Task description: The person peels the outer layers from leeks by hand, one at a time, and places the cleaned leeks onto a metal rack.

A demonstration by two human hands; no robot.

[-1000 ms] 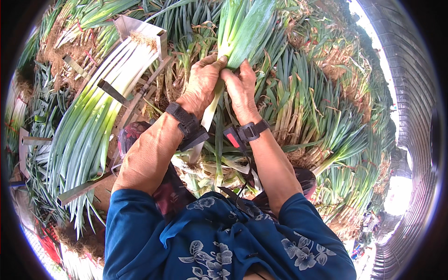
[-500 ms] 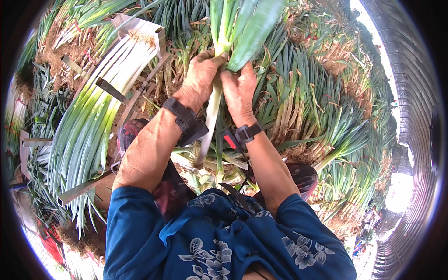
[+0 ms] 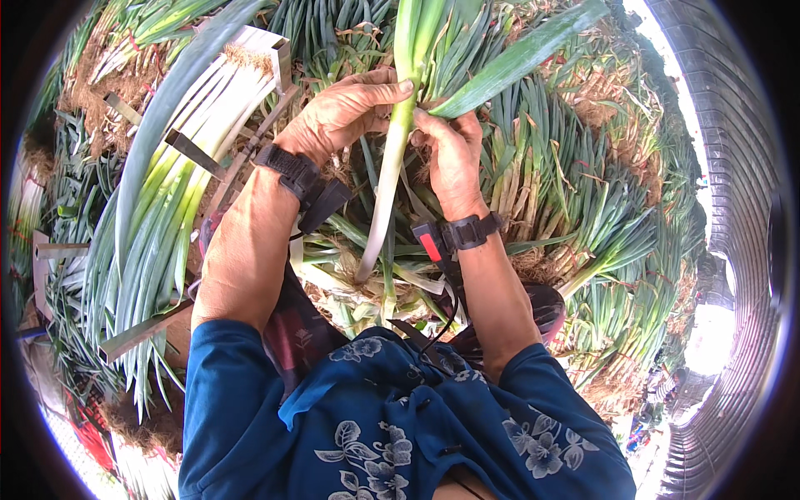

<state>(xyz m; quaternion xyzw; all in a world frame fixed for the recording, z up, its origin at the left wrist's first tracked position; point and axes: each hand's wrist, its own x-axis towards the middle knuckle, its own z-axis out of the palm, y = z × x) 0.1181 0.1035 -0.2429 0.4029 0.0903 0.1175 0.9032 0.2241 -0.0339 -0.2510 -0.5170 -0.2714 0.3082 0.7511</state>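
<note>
My left hand (image 3: pixel 350 108) is closed round a long green onion (image 3: pixel 387 183), thumb across the stalk just below where its leaves fork. The white root end hangs down toward my lap, and the leaf tops run past the upper edge. My right hand (image 3: pixel 454 154) pinches the base of a broad green leaf (image 3: pixel 525 62) that slants away to the upper right, parted from the stalk. To the left, a bundle of green onions (image 3: pixel 187 158) lies in a metal rack (image 3: pixel 279 62), roots at the far end and green tops drooping toward me.
Heaps of untrimmed green onions (image 3: pixel 542 158) cover the ground ahead and to the right. Stripped leaves and roots (image 3: pixel 342 275) lie between my knees. Metal bars (image 3: pixel 137 333) of the rack jut out at the left. A ribbed dark wall (image 3: pixel 742 167) curves along the right.
My hands have moved apart, the left one leftward and the right one to the right. The broad leaf has been peeled away from the stalk and now points to the upper right.
</note>
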